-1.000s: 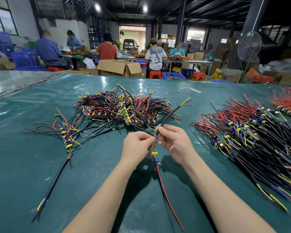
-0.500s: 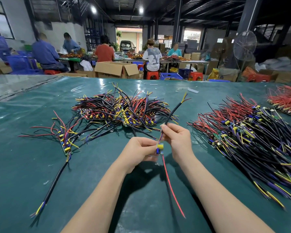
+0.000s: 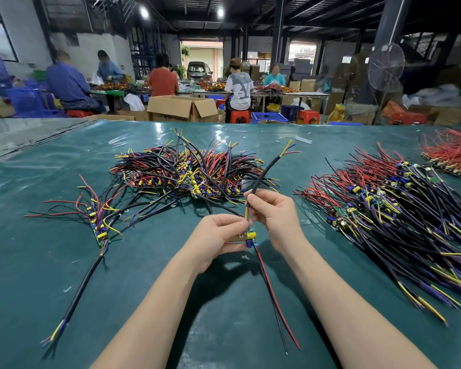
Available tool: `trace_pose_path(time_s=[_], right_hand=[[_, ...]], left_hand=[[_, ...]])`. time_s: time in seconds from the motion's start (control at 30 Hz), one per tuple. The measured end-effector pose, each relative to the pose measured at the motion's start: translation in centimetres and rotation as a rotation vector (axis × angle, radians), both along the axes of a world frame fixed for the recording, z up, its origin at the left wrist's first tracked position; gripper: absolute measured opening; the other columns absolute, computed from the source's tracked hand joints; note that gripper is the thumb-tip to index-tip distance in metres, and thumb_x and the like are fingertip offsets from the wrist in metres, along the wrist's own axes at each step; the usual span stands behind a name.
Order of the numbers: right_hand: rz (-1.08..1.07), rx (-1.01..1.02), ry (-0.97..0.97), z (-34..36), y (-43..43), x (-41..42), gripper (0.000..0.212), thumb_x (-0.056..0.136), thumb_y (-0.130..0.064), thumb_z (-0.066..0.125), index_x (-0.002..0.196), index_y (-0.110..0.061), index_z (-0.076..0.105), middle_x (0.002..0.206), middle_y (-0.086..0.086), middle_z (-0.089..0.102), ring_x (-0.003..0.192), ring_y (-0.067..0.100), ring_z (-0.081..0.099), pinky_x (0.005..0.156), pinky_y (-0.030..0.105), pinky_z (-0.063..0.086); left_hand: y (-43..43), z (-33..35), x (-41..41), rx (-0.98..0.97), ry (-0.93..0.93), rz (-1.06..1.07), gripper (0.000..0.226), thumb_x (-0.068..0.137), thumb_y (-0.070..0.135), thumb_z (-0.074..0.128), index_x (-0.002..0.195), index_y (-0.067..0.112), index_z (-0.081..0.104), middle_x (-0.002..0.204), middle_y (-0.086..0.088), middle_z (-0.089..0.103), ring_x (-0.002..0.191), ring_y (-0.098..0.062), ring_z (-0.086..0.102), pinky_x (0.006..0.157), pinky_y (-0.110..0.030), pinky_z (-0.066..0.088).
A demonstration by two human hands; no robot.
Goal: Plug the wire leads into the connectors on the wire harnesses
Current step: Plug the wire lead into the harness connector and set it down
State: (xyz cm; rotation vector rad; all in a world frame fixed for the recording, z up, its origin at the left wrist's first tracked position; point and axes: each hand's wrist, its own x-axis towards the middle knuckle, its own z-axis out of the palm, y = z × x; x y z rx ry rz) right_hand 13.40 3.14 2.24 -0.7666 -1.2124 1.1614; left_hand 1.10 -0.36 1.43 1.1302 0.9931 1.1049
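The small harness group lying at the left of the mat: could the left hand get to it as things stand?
Probably yes, but not right away. Bare mat lies between the left hand and that small harness group, so nothing blocks the way. The hand is pinching the small board, though, and would have to let go first.

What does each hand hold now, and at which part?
The left hand pinches the small circuit board at its upper end. The right hand pinches the black cable near its lower end, just above the board.
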Motion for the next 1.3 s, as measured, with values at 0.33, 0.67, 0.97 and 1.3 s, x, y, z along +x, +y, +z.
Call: trace_pose_path(time_s=[0.33,0.67,0.97,1.3], right_hand=[[0.020,-0.010,-0.077,-0.4,0.0,-0.5,0.023,0.082,0.002,0.061,0.063,-0.010,0.062,0.048,-0.005,0.048,0.046,0.007,0.042,0.048,0.017,0.036],[0.024,-0.099,0.007,-0.3,0.1,0.0,0.016,0.083,0.002,0.060,0.074,-0.010,0.066,0.054,-0.006,0.060,0.055,0.012,0.049,0.058,0.025,0.042],[-0.113,-0.165,0.122,0.4,0.3,1.5,0.023,0.084,0.006,0.056,0.073,-0.013,0.061,0.055,-0.007,0.059,0.048,0.002,0.056,0.047,0.015,0.048],[-0.253,-0.226,0.309,0.7,0.9,2.9,0.018,0.088,-0.002,0.057,0.073,-0.012,0.058,0.046,-0.010,0.059,0.042,0.000,0.056,0.043,0.013,0.047]], left_hand=[[-0.1,0.4,0.6,0.007,-0.131,0.025,0.026,0.096,0.013,0.044,0.081,0.006,0.064,0.062,-0.001,0.068,0.053,-0.008,0.064,0.056,-0.024,0.057],[-0.3,0.4,0.7,0.071,0.033,0.067,0.026,0.096,0.008,0.046,0.074,0.003,0.060,0.049,0.002,0.059,0.042,-0.007,0.052,0.049,-0.021,0.052],[-0.4,0.1,-0.3,-0.095,0.007,-0.097,0.017,0.092,-0.002,0.049,0.083,0.002,0.062,0.062,-0.004,0.069,0.053,-0.008,0.065,0.050,-0.020,0.054],[-0.3,0.2,-1.1,-0.004,0.301,-0.070,0.013,0.090,0.005,0.055,0.083,0.009,0.065,0.058,0.003,0.068,0.047,-0.002,0.057,0.043,-0.014,0.042]])
